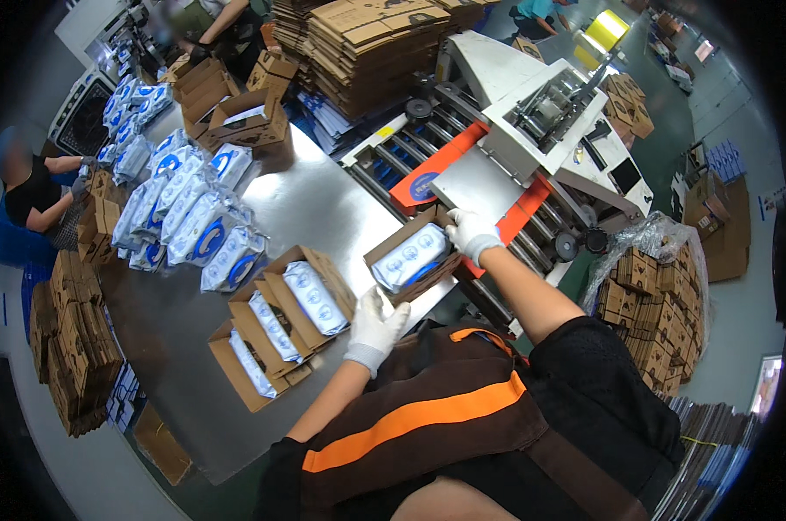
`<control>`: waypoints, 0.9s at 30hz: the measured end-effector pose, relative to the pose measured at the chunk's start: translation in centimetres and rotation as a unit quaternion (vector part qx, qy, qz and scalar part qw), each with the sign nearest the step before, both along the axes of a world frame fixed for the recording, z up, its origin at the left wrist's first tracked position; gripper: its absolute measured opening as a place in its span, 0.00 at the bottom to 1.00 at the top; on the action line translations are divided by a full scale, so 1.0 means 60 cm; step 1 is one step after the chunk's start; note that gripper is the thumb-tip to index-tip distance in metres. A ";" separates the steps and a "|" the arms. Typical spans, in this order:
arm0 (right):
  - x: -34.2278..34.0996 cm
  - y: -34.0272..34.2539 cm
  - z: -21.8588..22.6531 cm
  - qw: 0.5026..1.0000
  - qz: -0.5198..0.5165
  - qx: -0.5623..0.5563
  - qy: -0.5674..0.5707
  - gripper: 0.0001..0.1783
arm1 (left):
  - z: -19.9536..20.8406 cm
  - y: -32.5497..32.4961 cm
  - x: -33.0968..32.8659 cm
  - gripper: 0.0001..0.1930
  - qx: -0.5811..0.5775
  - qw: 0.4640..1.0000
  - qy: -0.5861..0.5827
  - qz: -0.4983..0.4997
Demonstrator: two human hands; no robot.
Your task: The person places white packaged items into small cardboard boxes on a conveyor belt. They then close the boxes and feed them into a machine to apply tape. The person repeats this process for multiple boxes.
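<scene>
We found the open cardboard box (413,257) at the near end of the metal table (323,204), at the mouth of the roller conveyor (427,161) that feeds the sealing machine (540,122). It held one white-and-blue wipes pack (408,258), lying flat, with the flaps up.

Our right hand (471,233), in a white glove, gripped the far right corner of the box, fingers closed over the flap edge. Our left hand (374,328), also gloved, was apart from the box, fingers spread and empty, hovering just near its near edge.

We judged the step in hand to be feeding this box toward the machine. To do it well:

1. We needed the pack seated fully below the rim, so that no flap would snag.
2. We needed both hands on opposite corners, so the box would travel square to the rollers and not skew.
3. We had to keep fingers clear of the orange guides (449,156) at the infeed.

Three more filled boxes (280,326) stood side by side to our left, touching one another. Beyond them lay a heap of loose packs (193,217). A stack of flat cartons (375,48) rose behind the machine, and another person (37,195) worked at the far left.
</scene>
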State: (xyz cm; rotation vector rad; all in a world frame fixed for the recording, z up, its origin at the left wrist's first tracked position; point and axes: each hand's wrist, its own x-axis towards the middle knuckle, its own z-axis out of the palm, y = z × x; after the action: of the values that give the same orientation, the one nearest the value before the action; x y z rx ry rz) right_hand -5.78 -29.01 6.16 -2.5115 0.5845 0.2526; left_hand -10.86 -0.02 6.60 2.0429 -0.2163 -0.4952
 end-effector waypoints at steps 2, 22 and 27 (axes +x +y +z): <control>-0.028 -0.007 -0.024 0.984 -0.091 0.131 -0.083 0.14 | 0.026 -0.031 0.021 0.48 0.103 0.991 -0.084 -0.008; 0.037 0.047 0.077 0.906 0.405 -0.056 -0.104 0.18 | -0.027 -0.127 0.105 0.27 0.196 0.976 -0.092 -0.001; -0.014 0.059 0.021 0.898 0.362 -0.097 -0.230 0.40 | -0.029 -0.102 0.084 0.49 0.228 0.952 -0.009 0.205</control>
State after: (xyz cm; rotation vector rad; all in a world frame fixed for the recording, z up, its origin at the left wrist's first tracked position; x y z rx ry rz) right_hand -6.62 -25.48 7.40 -2.7398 -0.5584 -0.1511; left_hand -5.85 -6.15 4.84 2.4562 0.3422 -0.2790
